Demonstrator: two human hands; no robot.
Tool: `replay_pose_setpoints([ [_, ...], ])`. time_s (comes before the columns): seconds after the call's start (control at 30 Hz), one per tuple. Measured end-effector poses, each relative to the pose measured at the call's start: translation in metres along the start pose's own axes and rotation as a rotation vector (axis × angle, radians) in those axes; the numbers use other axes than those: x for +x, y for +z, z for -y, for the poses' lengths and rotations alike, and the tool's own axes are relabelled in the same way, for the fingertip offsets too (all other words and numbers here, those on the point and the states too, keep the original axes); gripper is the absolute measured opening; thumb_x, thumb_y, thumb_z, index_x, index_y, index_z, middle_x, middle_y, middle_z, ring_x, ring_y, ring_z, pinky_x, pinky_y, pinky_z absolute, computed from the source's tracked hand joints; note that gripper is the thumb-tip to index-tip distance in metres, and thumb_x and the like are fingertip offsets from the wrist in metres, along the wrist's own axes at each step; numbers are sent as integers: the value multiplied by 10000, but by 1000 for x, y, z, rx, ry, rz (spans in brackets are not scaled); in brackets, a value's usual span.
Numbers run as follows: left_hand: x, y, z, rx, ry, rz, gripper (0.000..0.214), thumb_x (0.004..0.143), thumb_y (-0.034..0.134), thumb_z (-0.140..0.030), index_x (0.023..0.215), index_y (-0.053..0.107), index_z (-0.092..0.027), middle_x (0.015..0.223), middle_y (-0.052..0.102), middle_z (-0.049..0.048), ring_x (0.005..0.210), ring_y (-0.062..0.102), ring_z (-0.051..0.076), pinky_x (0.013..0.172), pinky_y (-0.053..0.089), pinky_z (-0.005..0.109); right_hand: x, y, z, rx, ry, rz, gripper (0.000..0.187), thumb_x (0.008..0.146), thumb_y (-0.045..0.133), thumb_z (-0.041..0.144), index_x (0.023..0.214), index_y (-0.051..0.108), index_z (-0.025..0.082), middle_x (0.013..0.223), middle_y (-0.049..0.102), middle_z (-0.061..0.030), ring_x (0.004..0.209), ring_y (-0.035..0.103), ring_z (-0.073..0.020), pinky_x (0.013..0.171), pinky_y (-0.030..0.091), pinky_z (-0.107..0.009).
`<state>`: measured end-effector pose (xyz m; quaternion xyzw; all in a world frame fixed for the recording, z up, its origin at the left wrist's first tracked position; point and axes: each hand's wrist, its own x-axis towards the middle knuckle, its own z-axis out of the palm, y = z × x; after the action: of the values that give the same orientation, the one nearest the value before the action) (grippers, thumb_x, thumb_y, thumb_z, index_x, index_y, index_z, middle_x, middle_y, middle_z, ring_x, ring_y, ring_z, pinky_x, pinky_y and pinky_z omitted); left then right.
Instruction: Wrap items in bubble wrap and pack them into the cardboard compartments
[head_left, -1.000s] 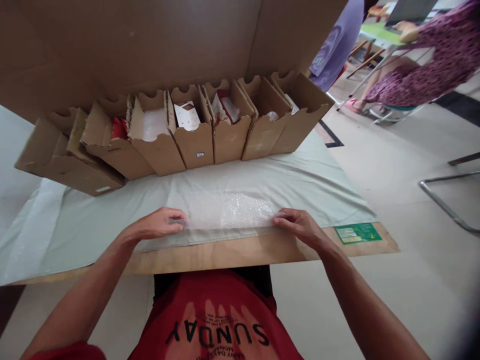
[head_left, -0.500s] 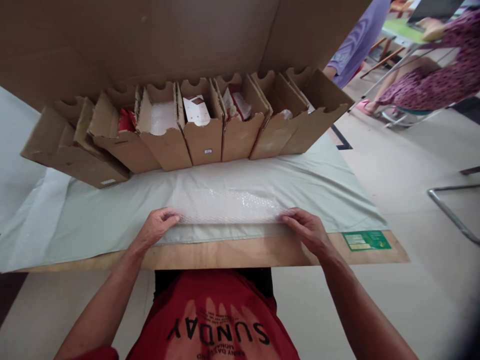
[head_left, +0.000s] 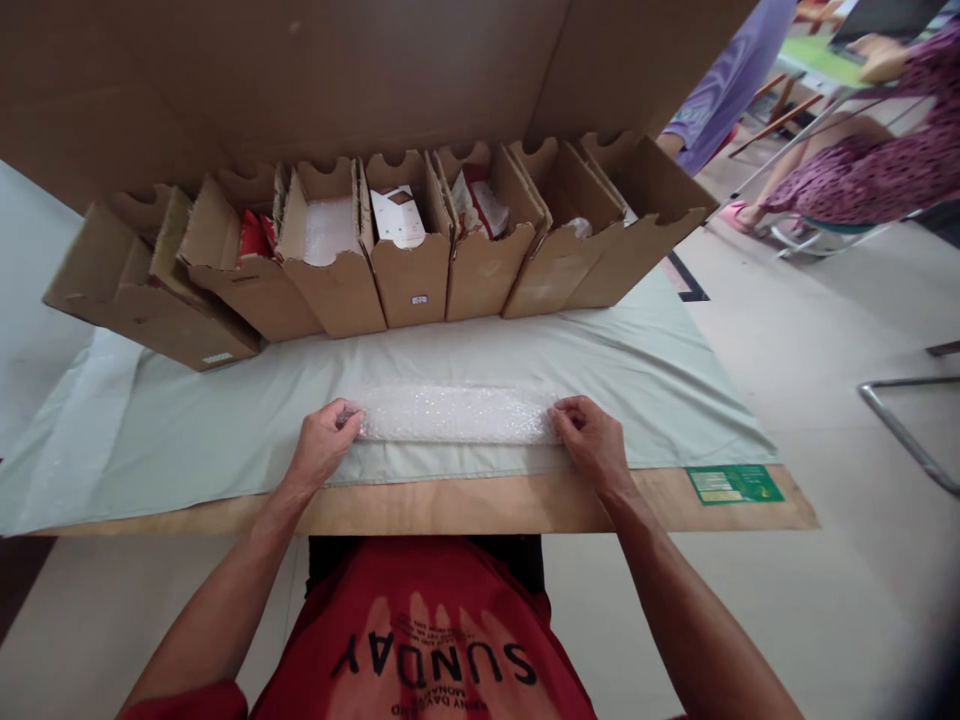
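Near the front edge of a table covered in pale green cloth [head_left: 450, 357], a long, narrow strip of clear plastic bubble wrap [head_left: 457, 414] lies between a person's bare hands; the left hand [head_left: 324, 440] pinches its left end between thumb and fingers, and the right hand [head_left: 594, 440] pinches its right end likewise; neither hand is clearly nearer, since each meets its own end; the strip's long axis runs left to right, roughly parallel to the bare brown wooden table edge [head_left: 450, 508], its short ends pointing at the hands; beyond it, well apart, stands a row of open-topped brown cardboard boxes [head_left: 410, 285].
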<state>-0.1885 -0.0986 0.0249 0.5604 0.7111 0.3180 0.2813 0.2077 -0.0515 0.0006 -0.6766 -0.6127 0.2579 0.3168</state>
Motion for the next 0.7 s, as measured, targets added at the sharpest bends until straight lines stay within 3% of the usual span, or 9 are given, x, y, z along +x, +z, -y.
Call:
replay_pose_setpoints([
  [0.2, 3, 5, -3, 350, 15, -85, 253, 844, 518, -433, 761, 628, -221, 781, 735, 57, 739, 662, 215, 713, 444, 312, -1, 8, 2, -175, -20, -80, 287, 888, 533, 468, 876, 665, 213, 791, 741, -80, 732, 672, -247, 676, 435, -334],
  [0.43, 4, 5, -7, 672, -48, -6, 242, 940, 542, -394, 863, 681, -212, 909, 780, 76, 853, 707, 234, 702, 410, 296, -4, 16, 5, -354, -37, -115, 267, 942, 499, 421, 905, 652, 205, 856, 740, -91, 723, 628, -237, 650, 351, -312],
  [0.7, 8, 9, -17, 832, -99, 29, 309, 1008, 482, -419, 966, 701, -205, 965, 789, 90, 931, 729, 275, 697, 421, 310, -4, 19, 8, -449, -61, -120, 253, 960, 491, 383, 922, 645, 185, 911, 727, -96, 780, 623, -231, 640, 304, -301],
])
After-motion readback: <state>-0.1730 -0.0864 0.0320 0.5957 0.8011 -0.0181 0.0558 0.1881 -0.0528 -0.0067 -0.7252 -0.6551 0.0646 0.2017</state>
